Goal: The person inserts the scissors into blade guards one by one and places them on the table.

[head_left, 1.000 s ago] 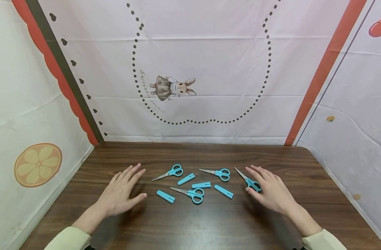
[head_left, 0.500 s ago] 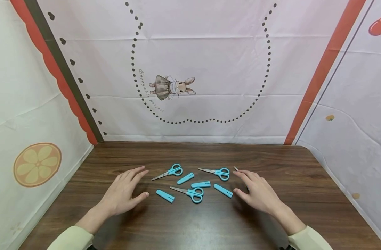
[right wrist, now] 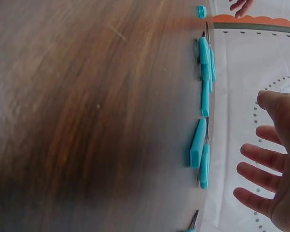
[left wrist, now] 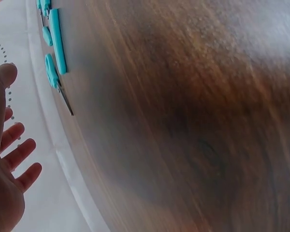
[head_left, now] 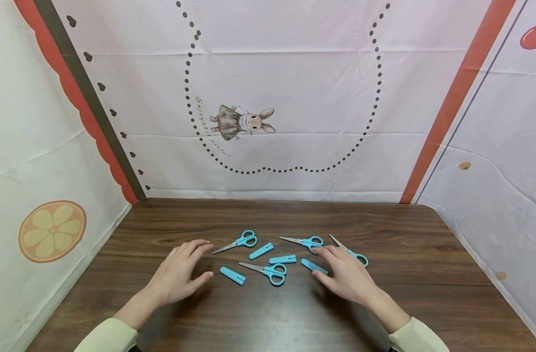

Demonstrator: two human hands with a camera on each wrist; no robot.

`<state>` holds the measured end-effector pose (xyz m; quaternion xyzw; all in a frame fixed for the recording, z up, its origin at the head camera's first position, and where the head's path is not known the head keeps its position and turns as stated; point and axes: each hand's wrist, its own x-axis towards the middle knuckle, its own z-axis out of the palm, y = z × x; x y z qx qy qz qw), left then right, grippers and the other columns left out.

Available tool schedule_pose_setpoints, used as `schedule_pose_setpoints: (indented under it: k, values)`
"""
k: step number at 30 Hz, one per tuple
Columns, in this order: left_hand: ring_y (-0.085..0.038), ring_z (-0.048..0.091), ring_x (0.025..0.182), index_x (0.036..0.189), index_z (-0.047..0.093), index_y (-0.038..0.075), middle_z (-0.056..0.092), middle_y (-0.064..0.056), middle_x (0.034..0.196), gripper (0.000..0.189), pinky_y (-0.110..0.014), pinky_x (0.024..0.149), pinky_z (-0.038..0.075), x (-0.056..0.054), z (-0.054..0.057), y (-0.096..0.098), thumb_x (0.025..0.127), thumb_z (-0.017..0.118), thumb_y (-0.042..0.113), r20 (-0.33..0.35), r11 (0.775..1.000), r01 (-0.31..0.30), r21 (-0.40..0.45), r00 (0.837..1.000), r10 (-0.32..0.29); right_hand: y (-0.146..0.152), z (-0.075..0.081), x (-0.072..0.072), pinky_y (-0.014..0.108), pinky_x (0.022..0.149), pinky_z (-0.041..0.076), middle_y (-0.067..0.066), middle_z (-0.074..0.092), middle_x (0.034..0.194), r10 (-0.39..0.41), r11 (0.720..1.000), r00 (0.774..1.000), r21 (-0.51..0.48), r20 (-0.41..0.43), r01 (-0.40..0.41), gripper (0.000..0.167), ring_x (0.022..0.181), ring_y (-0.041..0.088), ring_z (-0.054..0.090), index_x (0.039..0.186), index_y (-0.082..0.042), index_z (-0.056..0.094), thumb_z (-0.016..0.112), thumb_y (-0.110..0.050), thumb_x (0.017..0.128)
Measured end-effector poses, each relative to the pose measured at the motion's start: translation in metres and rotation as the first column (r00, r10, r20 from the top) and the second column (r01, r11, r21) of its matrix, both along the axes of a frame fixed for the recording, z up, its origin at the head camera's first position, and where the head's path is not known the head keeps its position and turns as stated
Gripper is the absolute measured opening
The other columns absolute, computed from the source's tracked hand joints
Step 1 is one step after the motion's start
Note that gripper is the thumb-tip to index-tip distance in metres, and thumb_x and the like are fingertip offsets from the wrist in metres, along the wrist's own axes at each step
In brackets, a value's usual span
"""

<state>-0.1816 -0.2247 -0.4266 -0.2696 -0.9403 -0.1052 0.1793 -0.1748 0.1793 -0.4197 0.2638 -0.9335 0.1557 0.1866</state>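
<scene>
Several small scissors with light blue handles lie on the table among matching blue blade caps. My left hand [head_left: 176,275], fingers spread and relaxed, is left of one cap [head_left: 233,275], its fingertips close to the tip of the back left scissors [head_left: 237,242]. My right hand [head_left: 348,275] hovers with loose fingers over the right end of another cap [head_left: 311,264], overlapping it in the head view. Its fingertips reach the handle of the back middle scissors [head_left: 305,242]. Behind that hand lie the rightmost scissors [head_left: 349,251], partly covered. Neither hand holds anything.
Front middle scissors [head_left: 268,272] lie between the hands, with two more caps, one slanted [head_left: 261,251] and one level [head_left: 282,259]. The dark wooden table [head_left: 268,318] is bordered by a printed cloth [head_left: 321,98] at the back and sides.
My right hand has moved left, off the rightmost scissors and over toward the right cap. My left hand has shifted slightly right. The scissors and caps lie where they were.
</scene>
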Motion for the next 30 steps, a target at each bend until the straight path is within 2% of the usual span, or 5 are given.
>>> schedule_pose_setpoints:
  k: [5,11,20,30]
  values:
    - [-0.022,0.051,0.111,0.129,0.051,0.017,0.050,-0.002,0.126,0.058,-0.046,0.089,0.040,-0.001,-0.001,0.003,0.079,0.069,0.041,0.023,1.000,-0.007,-0.006,1.000,0.007,-0.007,-0.003,0.000,0.038,0.080,0.048,-0.002,0.062,0.109,0.034,0.999,0.999,0.013,-0.011,-0.034,0.046,0.100,0.017,0.059,0.120,-0.019,0.059,0.069,-0.038,0.079]
    - [-0.020,0.052,0.107,0.129,0.051,0.017,0.052,0.001,0.122,0.057,-0.044,0.086,0.043,-0.001,-0.002,0.006,0.079,0.068,0.042,0.047,1.000,-0.014,-0.004,0.999,0.014,-0.018,-0.008,0.002,0.041,0.078,0.048,0.001,0.060,0.114,0.051,0.998,0.998,0.036,0.036,-0.052,0.048,0.101,0.023,0.059,0.123,-0.020,0.057,0.068,-0.038,0.080]
    - [-0.014,0.053,0.105,0.124,0.055,0.020,0.053,0.008,0.118,0.051,-0.040,0.087,0.044,-0.003,-0.010,0.011,0.080,0.068,0.042,0.074,1.000,0.016,0.008,0.997,-0.016,-0.031,-0.012,0.004,0.039,0.079,0.048,-0.006,0.059,0.113,0.088,0.994,0.994,0.051,0.070,-0.092,0.049,0.102,0.018,0.057,0.123,-0.019,0.057,0.068,-0.040,0.080]
    - [-0.011,0.052,0.101,0.117,0.058,0.020,0.056,0.008,0.112,0.044,-0.038,0.085,0.045,-0.002,-0.014,0.018,0.080,0.067,0.041,0.098,0.999,0.035,-0.007,0.995,-0.034,-0.044,-0.019,0.006,0.035,0.075,0.048,-0.004,0.057,0.107,0.126,0.986,0.988,0.096,0.089,-0.135,0.052,0.095,0.015,0.055,0.125,-0.018,0.055,0.066,-0.043,0.080]
